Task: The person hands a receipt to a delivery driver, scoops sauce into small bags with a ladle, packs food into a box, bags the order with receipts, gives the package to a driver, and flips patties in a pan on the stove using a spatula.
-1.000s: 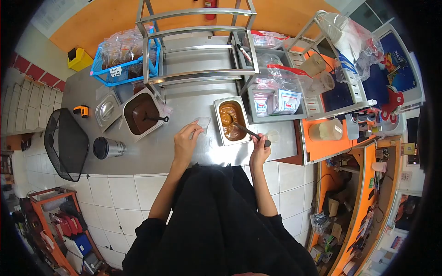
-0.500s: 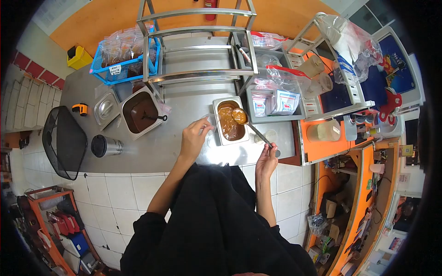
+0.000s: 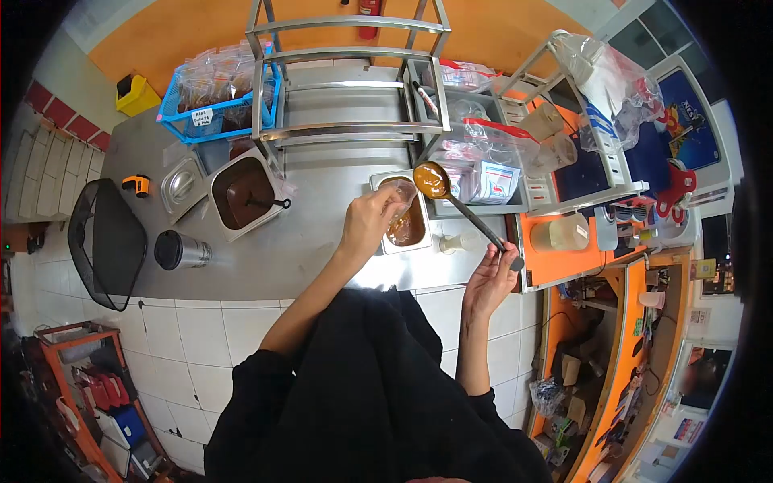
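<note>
My right hand (image 3: pixel 491 278) grips the dark handle of a ladle (image 3: pixel 432 179), whose bowl is full of glossy brown sauce. The bowl is raised over the back right corner of a steel food pan (image 3: pixel 424 243) with more of this sauce in it. Above the pan, my left hand (image 3: pixel 370 224) pinches a small clear plastic bag (image 3: pixel 405 191) close to the ladle's bowl. How wide the bag's mouth is I cannot tell. A small clear object (image 3: pixel 457 242) rests right of the pan.
Left on the steel table are a second pan (image 3: pixel 233 229) of darker sauce with a black-handled utensil, a steel lid (image 3: pixel 183 187), a tumbler (image 3: pixel 181 249) and a blue basket (image 3: pixel 181 133) of filled bags. A steel rack (image 3: pixel 346 129) stands behind; grey bins (image 3: pixel 475 211) are at right.
The ladle, full of sauce, has risen out of the pan and moved right with my right hand. My left hand has moved right, bringing the plastic bag over the pan.
</note>
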The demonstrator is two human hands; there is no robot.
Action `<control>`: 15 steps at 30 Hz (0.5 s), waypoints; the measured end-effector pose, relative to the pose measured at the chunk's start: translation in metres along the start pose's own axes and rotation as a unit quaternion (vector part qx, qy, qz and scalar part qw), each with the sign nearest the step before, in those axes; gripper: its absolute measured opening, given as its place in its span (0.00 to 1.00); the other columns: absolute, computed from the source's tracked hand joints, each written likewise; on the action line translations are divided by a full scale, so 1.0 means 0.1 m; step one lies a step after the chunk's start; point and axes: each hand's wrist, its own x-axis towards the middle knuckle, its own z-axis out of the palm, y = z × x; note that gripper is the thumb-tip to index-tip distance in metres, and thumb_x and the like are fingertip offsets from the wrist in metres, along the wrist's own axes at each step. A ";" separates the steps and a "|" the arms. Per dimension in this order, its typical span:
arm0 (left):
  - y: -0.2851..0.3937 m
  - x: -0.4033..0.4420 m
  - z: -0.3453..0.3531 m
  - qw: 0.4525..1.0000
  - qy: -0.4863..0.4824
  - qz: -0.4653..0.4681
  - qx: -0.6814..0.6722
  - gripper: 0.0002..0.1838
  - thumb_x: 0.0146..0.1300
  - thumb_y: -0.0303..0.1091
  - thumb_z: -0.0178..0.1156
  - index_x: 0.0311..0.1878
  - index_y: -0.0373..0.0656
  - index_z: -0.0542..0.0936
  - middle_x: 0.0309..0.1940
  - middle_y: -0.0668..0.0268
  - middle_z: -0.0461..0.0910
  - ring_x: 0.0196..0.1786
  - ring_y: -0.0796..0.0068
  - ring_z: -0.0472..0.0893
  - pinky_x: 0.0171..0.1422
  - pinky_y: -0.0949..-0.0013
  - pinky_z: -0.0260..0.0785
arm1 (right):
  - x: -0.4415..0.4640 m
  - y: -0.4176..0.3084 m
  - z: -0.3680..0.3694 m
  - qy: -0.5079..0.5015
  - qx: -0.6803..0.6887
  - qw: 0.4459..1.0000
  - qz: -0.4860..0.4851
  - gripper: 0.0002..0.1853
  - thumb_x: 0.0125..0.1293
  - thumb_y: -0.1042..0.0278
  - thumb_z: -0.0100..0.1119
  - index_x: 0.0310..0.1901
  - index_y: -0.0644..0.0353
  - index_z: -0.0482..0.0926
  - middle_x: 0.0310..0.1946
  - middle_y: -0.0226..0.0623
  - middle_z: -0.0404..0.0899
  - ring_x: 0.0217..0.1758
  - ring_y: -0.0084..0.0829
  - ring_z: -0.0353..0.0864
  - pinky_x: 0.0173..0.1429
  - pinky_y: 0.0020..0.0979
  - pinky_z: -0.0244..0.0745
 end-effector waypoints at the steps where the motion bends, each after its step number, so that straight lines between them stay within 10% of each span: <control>1: 0.02 0.02 -0.01 1.000 0.002 0.002 -0.002 0.07 0.50 0.26 0.63 0.31 0.36 0.76 0.28 0.56 0.80 0.32 0.63 0.82 0.35 0.69 0.73 | 0.00 -0.01 0.02 -0.010 -0.019 1.000 -0.010 0.12 0.66 0.65 0.48 0.40 0.67 0.71 0.37 0.37 0.74 0.38 0.24 0.75 0.47 0.19 0.73; 15: 0.09 0.08 0.00 0.999 0.026 0.021 -0.031 0.04 0.52 0.24 0.59 0.29 0.36 0.74 0.24 0.56 0.78 0.28 0.57 0.79 0.32 0.64 0.70 | -0.01 -0.12 0.19 -0.106 -0.144 0.970 -0.163 0.13 0.67 0.64 0.47 0.38 0.68 0.71 0.38 0.44 0.74 0.34 0.28 0.76 0.43 0.25 0.73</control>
